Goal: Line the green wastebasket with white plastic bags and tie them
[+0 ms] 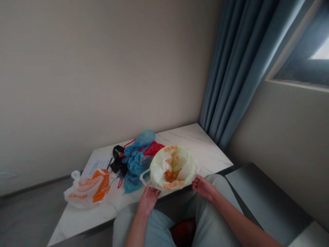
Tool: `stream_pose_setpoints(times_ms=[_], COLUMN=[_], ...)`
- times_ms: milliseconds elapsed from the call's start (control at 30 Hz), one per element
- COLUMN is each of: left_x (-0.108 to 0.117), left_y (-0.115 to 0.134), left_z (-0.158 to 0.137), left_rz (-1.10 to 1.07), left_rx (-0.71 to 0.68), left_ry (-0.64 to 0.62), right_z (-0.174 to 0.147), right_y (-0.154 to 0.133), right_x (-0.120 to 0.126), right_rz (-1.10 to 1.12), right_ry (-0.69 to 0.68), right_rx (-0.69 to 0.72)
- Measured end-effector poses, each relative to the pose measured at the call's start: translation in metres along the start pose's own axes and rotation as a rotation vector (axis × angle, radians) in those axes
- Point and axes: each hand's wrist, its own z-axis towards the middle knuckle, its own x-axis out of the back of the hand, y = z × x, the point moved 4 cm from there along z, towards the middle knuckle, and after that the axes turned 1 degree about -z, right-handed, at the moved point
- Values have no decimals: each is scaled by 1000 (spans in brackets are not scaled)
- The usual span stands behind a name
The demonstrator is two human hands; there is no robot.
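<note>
A white plastic bag [189, 164] with orange print has its mouth spread into a wide ring, the inside facing up toward me. Whether a bin stands inside it is hidden. At the front left of the rim, my left hand [149, 199] is palm up, its fingers curled against the bag's edge below a looped handle [144, 175]. My right hand [203, 187] pinches the rim at the right, fingers closed. Just left of the bag lie crumpled blue plastic bags [137, 164] with red drawstrings, and a red bag [154, 148] partly behind it.
Another white and orange plastic bag [88, 188] lies on the left of the white marbled table [180, 132]. Black crumpled bags [118, 164] and a printed sheet [97, 165] are near it. A blue curtain [236, 68] hangs at the right, above a dark bench-like surface [267, 199].
</note>
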Motion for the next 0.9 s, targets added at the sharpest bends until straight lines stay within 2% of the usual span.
stream_pose_setpoints(times_ms=[167,300,500,633,700,800,833,900], left_x=[-5,-21,-51,-57,-57,-57,-58,-59], left_y=[-10,-18,-22,-21,-21,-19,-18,-16], left_z=[-3,-11,-27,-35,-37,-40,-41,-42], left_rz=[79,207,303,331,369,430,452,503], left_rx=[-6,-76,-119,-116,-115,-123,-125,-131], left_ry=[-69,-80,99,179,194,238,254,264], right_z=[-2,-8,-20,-19,-18,-17,-15,-11], right_y=[-1,2,0,-1,1,4,6,8], right_x=[-8,-23,-48,-53,-49,-39,-36,-33], right_rz=[43,-51,-269,-388,-423,-358,-303,-172], right_ry=[-3,10,75,161,253,399,405,333], right_rx=[-15,-70,60,92,89,43,9,-67])
